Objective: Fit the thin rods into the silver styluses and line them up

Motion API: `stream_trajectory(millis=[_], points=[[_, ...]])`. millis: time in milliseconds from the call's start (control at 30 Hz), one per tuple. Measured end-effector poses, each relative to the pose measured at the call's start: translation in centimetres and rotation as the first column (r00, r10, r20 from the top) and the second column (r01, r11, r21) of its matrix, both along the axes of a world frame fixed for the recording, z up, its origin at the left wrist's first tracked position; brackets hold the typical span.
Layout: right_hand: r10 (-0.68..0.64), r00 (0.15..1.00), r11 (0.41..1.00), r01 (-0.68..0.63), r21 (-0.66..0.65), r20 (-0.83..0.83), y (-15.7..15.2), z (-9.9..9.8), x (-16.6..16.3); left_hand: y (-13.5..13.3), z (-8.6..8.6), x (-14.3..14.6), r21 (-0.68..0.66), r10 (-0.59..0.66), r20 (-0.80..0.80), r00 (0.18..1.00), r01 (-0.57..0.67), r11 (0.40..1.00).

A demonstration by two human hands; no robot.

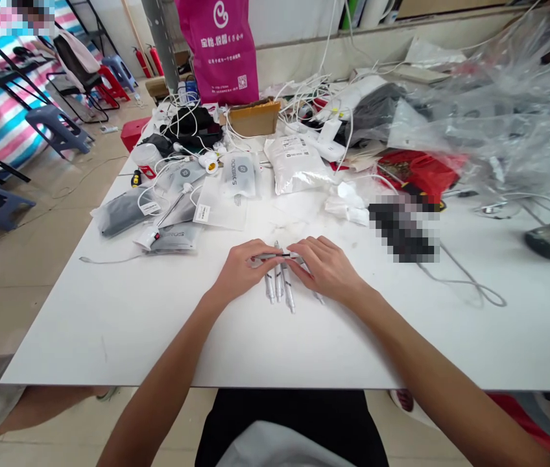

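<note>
Out in the middle of the white bench (109,324), the person's left hand (242,271) and right hand (326,269) sit close together, knuckles up, narrowly closed, each seeming to pinch one end of a slim silver tube (275,257). The tube lies crosswise in front of the person, its long axis running left to right, about evenly between the hands (hard to be sure from here, since the fingers cover much of it). Just below it, on the person's side, three more silver tubes (279,282) lie side by side, their long axes pointing away from the person, at right angles to the held one, and a fourth tube (318,297) pokes out from under the right hand. Farther along the bench lie printed foil pouches (239,175), a white foil bag (294,165), tangled white cables (311,97), a cardboard box (253,118) and crumpled clear plastic sheeting (499,110); a pixelated dark patch (404,230) hides whatever lies there. Another person's forearm (51,408) shows below the near edge at the lower left, well apart from these hands.
</note>
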State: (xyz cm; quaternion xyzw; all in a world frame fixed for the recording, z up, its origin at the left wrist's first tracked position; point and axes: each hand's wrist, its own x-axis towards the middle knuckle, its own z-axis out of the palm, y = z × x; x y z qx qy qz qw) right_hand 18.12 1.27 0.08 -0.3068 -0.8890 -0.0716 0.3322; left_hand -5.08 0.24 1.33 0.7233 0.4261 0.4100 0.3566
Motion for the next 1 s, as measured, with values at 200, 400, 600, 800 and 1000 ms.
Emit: stream_trajectory(millis=[200, 400, 600, 800, 1000], points=[[-0.091, 0.996, 0.996, 0.091, 0.003, -0.018, 0.9, 0.4, 1.5, 0.3, 0.7, -0.3, 0.027, 0.109, -0.009, 0.994, -0.109, 0.994], [-0.158, 0.986, 0.987, 0.157, -0.024, -0.047, 1.4, 0.2, 2.4, 0.3, 0.6, -0.4, -0.031, 0.145, 0.036, 0.989, -0.144, 0.989], [-0.15, 0.988, 0.989, 0.15, -0.016, -0.033, 1.6, -0.1, 2.4, 0.4, 0.5, -0.5, -0.067, 0.176, 0.041, 0.984, -0.173, 0.983], [-0.109, 0.993, 0.993, 0.11, 0.034, -0.036, 1.2, 0.0, 1.9, 0.3, 0.5, -0.3, -0.056, 0.149, 0.031, 0.988, -0.148, 0.987], [-0.037, 0.998, 0.997, 0.034, -0.065, -0.048, 0.3, -0.5, 0.7, 0.0, 0.1, 0.2, -0.03, 0.034, 0.023, 0.999, -0.033, 0.999]])
